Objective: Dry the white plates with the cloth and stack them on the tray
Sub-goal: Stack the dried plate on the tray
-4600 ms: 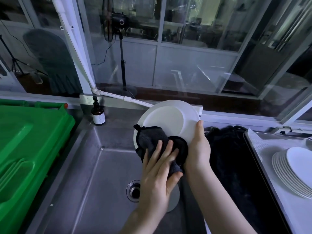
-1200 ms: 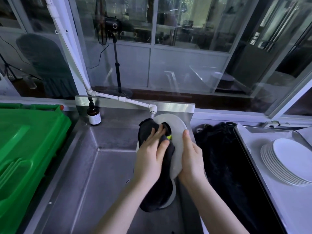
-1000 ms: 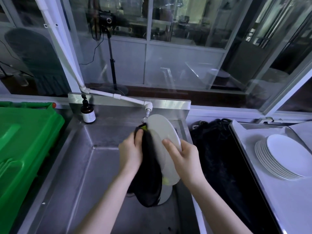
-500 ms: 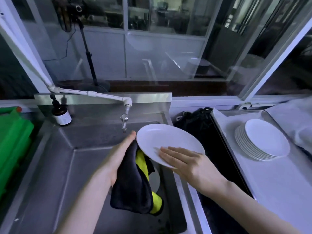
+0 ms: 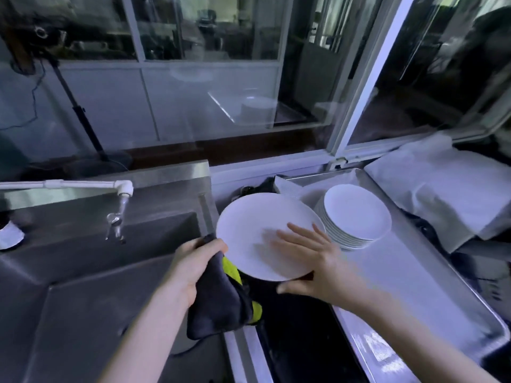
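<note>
Held plate: one white plate, the held plate (image 5: 260,230), is in the air, nearly level and a little tilted, above the edge of the sink and the black mat; its right rim is just beside the stack of plates
Right hand: the right hand (image 5: 318,266) holds this plate at the near right rim; the fingers (image 5: 293,236) lie spread on the upper face and the thumb goes under the rim, so the plate is pinched between them
Left hand: the left hand (image 5: 193,269) is closed round the cloth; its thumb is at the left rim of the plate (I cannot tell if it touches)
Cloth: the cloth (image 5: 218,308) is dark with a yellow-green part, and it hangs down from the left fist, below the left side of the plate
Stack of plates: the stack of plates (image 5: 356,214) stands on the far part of the tray, each plate flat on the next one
Tray: the tray (image 5: 414,286) is of metal, to the right of the black mat
Black mat: the black mat (image 5: 298,327) lies between sink and tray
Sink: the sink (image 5: 83,272) is of steel, at the left, with the tap (image 5: 119,208) over its far side
White sheet: a crumpled white sheet (image 5: 442,194) lies behind the tray, at the right
</note>
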The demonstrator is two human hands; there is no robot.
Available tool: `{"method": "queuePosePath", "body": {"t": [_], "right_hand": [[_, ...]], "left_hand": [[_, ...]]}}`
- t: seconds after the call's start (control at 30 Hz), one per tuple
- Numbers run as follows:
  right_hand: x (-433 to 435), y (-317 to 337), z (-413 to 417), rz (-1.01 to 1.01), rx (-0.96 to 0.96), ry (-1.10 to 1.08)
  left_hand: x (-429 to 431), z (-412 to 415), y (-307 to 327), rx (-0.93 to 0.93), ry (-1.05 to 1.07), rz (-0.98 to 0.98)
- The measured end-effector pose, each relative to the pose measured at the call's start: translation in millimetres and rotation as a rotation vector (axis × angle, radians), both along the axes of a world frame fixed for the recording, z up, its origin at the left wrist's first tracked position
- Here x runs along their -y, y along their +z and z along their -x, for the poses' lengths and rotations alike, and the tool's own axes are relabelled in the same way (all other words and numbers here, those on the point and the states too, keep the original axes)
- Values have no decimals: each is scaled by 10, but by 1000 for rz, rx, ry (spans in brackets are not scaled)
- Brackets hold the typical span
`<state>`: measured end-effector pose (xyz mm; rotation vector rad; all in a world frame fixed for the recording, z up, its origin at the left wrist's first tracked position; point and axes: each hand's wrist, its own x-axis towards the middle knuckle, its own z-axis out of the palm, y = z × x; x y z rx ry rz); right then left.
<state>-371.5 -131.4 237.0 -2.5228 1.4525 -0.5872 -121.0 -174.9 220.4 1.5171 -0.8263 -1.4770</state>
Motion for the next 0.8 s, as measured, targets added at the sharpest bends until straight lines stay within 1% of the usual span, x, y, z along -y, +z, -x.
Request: {"method": "queuePosePath", "body": {"t": [0.07, 0.13, 0.17, 0.2, 0.23, 0.27, 0.33, 0.5, 0.67, 0.8], "right_hand": [[-1, 39, 380, -122, 251, -186], [34, 25, 723, -150, 518, -476], [72, 9, 868, -198, 640, -617], [118, -31, 1013, -258, 763, -708], [169, -80, 1148, -320, 874, -751], [215, -132, 1271, -351, 937, -764], [276, -242, 1596, -353, 971, -811], [446, -392, 2187, -330, 929, -953], [721, -596, 2746, -322, 844, -985], [939, -742, 2943, -342, 755, -986]], "left_hand": [[74, 251, 15, -7, 1, 5], [153, 514, 32, -9, -15, 23], [195, 658, 37, -7, -30, 35], [243, 813, 34, -4, -56, 46], [295, 973, 30, 13, -91, 59], [350, 1127, 12, 37, -126, 77], [478, 1483, -61, 94, -192, 121], [699, 2058, -224, 238, -397, 234], [993, 2518, -387, 437, -635, 265], [1170, 2746, -491, 560, -631, 258]]}}
